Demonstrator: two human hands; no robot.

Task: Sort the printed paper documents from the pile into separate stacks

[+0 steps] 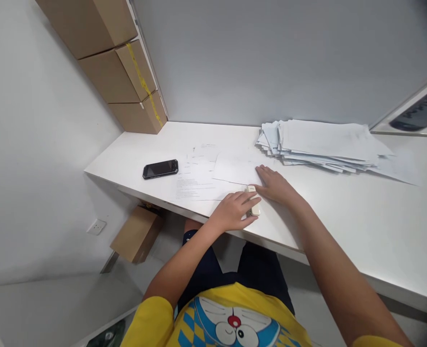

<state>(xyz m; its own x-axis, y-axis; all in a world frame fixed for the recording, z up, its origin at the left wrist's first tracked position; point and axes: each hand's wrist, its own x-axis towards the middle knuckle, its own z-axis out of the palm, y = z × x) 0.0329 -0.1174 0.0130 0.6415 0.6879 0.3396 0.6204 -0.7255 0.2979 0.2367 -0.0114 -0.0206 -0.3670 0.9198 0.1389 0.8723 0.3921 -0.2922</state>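
Observation:
My left hand (235, 210) lies over a small cream-coloured stapler (251, 189) near the table's front edge, its fingers across the top and its thumb along the near end. The stapler's far end meets the corner of a white paper sheet (231, 168). My right hand (275, 187) is flat, fingers stretched out, pressing on the sheet's right edge beside the stapler. Under and left of that sheet lies a printed page (191, 189). Whether the stapler's jaws are around the paper corner, I cannot tell.
A black phone (160, 169) lies left of the papers on the white table (346, 212). An uneven stack of paper (325, 142) is at the back right, against the grey partition (271, 62). Cardboard boxes (137, 113) are piled at the back left; another box (136, 234) is below the table.

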